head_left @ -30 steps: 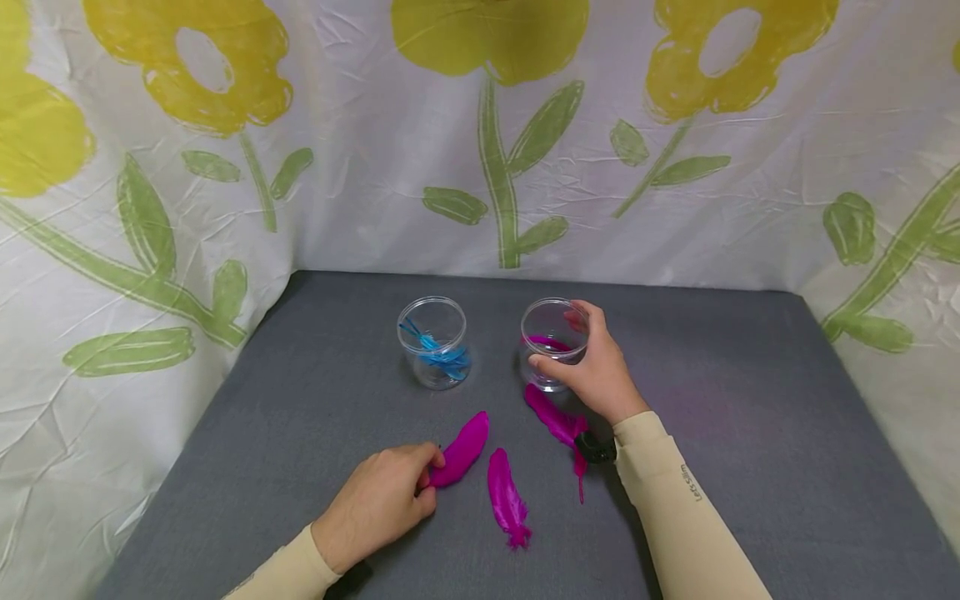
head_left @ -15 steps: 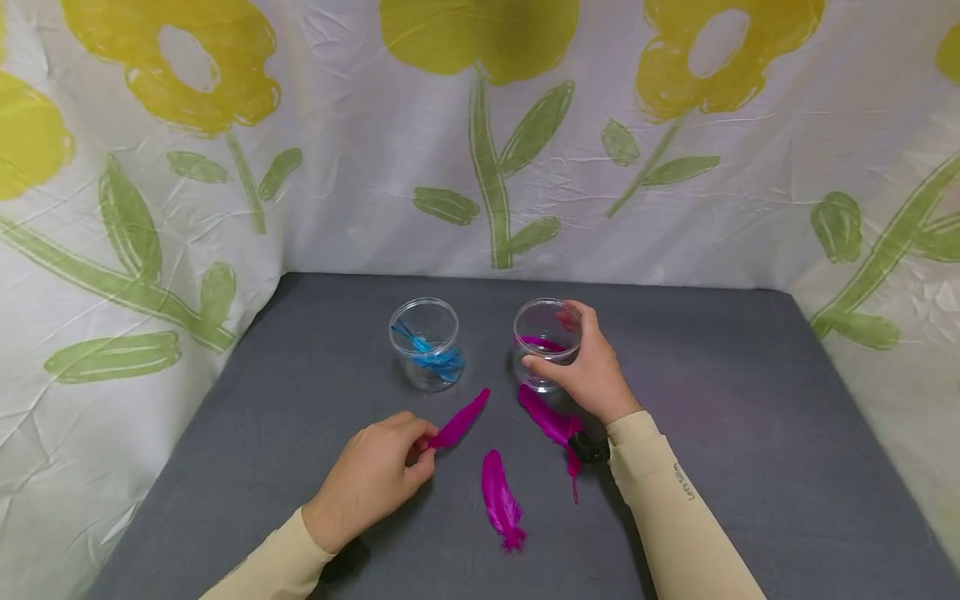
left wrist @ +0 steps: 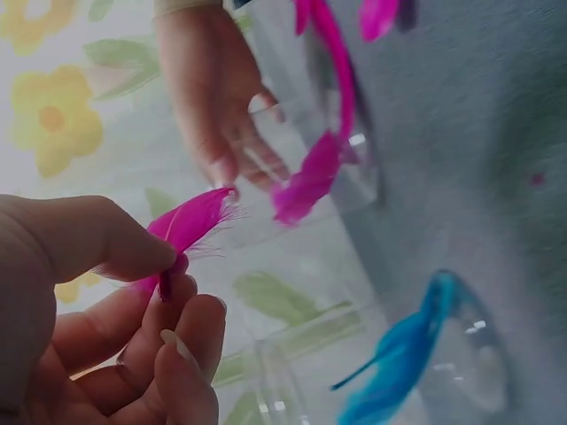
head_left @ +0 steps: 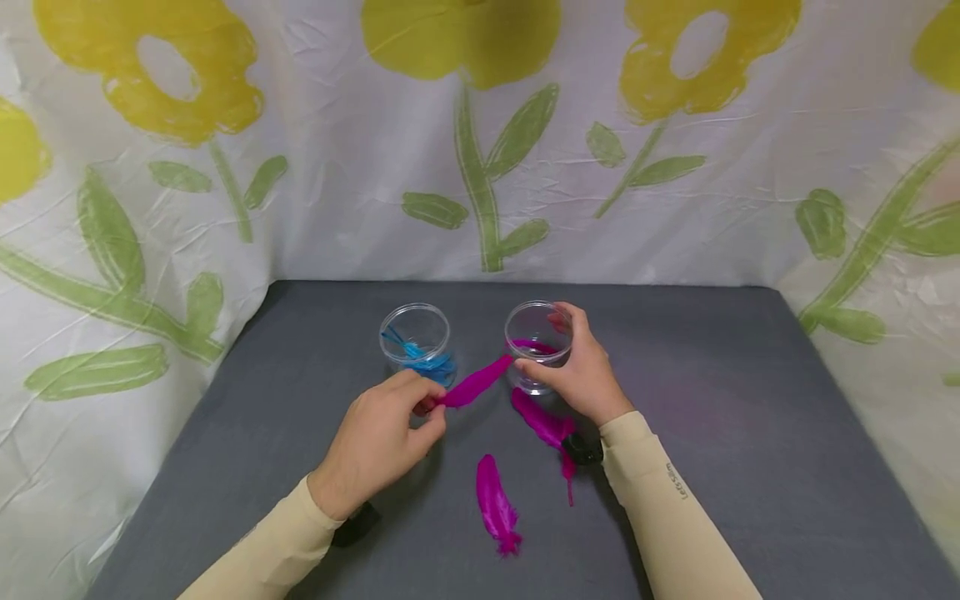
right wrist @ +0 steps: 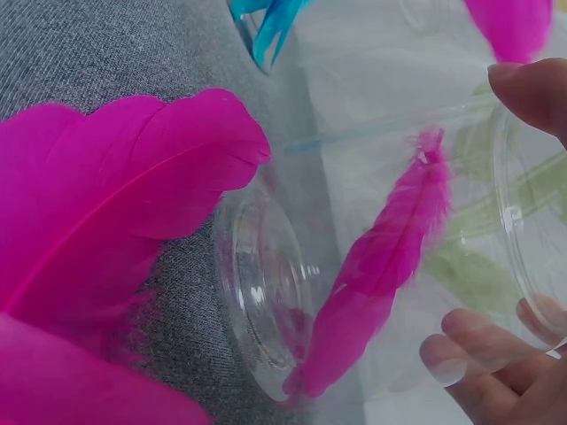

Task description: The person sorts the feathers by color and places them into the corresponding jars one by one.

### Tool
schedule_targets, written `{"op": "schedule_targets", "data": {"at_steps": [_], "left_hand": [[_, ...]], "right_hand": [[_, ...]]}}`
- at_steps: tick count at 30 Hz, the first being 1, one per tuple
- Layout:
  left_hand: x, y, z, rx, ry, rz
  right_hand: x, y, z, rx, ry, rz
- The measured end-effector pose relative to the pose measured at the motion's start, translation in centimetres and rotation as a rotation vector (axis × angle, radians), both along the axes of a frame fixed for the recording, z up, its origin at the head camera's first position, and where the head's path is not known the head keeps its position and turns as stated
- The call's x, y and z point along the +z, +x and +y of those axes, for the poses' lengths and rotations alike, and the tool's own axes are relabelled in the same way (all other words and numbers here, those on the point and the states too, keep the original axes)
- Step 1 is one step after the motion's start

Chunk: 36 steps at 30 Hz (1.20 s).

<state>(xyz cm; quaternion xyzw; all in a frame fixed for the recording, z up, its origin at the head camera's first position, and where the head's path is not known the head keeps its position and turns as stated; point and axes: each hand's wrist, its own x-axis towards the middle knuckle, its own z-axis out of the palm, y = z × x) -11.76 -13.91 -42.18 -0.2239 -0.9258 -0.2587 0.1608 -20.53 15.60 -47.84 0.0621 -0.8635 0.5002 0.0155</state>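
Note:
My left hand [head_left: 382, 437] pinches a magenta feather [head_left: 478, 383] by its quill end between thumb and fingers. The feather's tip points up and right, beside the rim of a clear jar [head_left: 531, 377] and close to my right thumb. That jar is gripped from its right side by my right hand [head_left: 588, 371] and stands upright on the table. Inside it leans another magenta feather [right wrist: 381, 252], plain in the right wrist view. Left of it stands a second clear jar [head_left: 390, 357] containing blue feathers [head_left: 429, 364], partly behind my left hand.
Two more magenta feathers lie on the grey table [head_left: 712, 500]: a near feather [head_left: 495, 504] at the middle and a far feather [head_left: 540, 417] below the right jar, partly covered by a black wrist device [head_left: 582, 448]. A flower-printed white cloth [head_left: 337, 208] hangs behind.
My left hand has lifted the magenta feather from the table and carried it up and right to the right jar's rim. My right hand keeps hold of the jar. The whole view has shifted slightly.

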Motion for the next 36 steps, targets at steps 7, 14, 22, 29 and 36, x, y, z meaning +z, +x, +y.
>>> {"op": "schedule_targets", "data": {"at_steps": [7, 14, 22, 29, 36], "left_hand": [[2.4, -2.0, 1.0, 0.003, 0.049, 0.037], [4.5, -4.1, 2.4, -0.004, 0.047, -0.031], [5.3, -6.3, 4.1, -0.039, -0.003, -0.069], [5.9, -7.7, 5.4, -0.087, -0.010, -0.133], [6.4, -8.9, 6.8, -0.081, -0.037, -0.161]], "right_hand": [[-0.1, -0.1, 0.2, 0.003, 0.012, 0.007], [0.0, -0.2, 0.2, 0.003, 0.011, 0.010], [0.0, -0.1, 0.1, -0.005, 0.000, 0.005], [0.1, -0.2, 0.1, -0.003, 0.000, 0.006], [0.0, -0.1, 0.1, -0.007, 0.002, 0.005]]}}
